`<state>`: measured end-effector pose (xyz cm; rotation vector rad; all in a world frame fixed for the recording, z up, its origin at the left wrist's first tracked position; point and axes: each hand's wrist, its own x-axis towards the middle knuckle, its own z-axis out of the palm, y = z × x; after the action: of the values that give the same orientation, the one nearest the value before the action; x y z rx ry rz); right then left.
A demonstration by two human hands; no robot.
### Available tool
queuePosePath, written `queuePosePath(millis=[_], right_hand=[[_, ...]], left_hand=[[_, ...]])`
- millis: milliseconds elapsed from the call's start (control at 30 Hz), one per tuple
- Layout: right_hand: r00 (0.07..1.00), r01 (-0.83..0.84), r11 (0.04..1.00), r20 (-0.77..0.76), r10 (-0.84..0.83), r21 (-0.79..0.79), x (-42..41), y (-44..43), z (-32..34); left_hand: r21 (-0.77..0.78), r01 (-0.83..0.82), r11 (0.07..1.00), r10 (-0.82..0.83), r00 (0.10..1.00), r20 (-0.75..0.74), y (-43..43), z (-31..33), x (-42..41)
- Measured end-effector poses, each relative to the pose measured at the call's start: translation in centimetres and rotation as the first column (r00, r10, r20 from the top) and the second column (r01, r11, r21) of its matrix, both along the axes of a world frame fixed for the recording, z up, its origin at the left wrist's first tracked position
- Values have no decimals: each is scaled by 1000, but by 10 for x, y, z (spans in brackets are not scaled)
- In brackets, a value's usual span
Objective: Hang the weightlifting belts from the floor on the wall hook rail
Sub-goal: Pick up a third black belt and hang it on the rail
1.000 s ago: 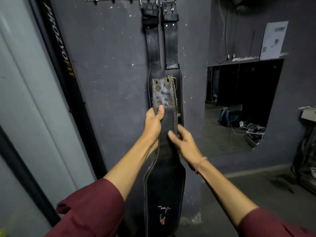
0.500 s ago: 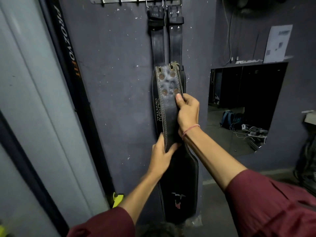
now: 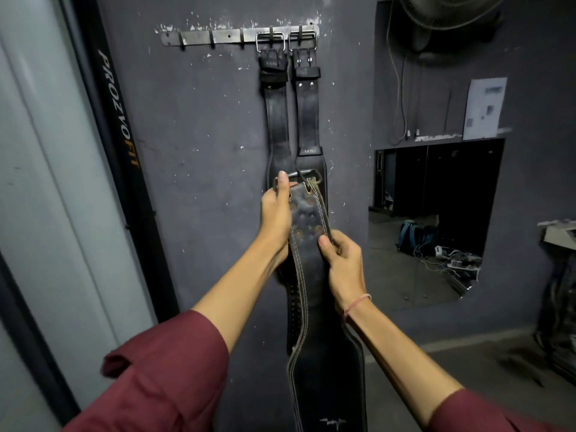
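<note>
Holding the belt upright close before the wall, long axis vertical, buckle end on top, wide part hanging low. Left grip closed on the top edge just beside the buckle; right grip pinching the right edge a little lower. Well above, the hook rail, with two hung belts at its right end. Free hooks up and to the left of the buckle. Probably a lift along the long axis, then a shift left; easier with the left grip, being nearer.

Our left hand has climbed to the buckle end of the belt; our right hand slid lower.
</note>
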<state>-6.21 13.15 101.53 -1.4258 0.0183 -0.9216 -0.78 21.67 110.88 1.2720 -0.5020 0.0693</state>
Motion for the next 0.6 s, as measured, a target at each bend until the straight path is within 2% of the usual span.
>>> queuePosePath(millis=[133,233,467,600], right_hand=[[998,-55,996,-13,54,-77,-2,-1,2],[999,-1,980,-35,-6,-198,1,-1,15],[989,140,938,97,-114,-318,10,1,61],[975,218,909,112,-190,-355,33,-4,88]], left_hand=[[-61,-171,983,175,982,73,-13,1,-6],[-57,-221,974,227,962,149,-15,1,-9],[-45,-304,952,307,928,213,-15,11,1],[-85,-376,923,385,893,233,-18,11,8]])
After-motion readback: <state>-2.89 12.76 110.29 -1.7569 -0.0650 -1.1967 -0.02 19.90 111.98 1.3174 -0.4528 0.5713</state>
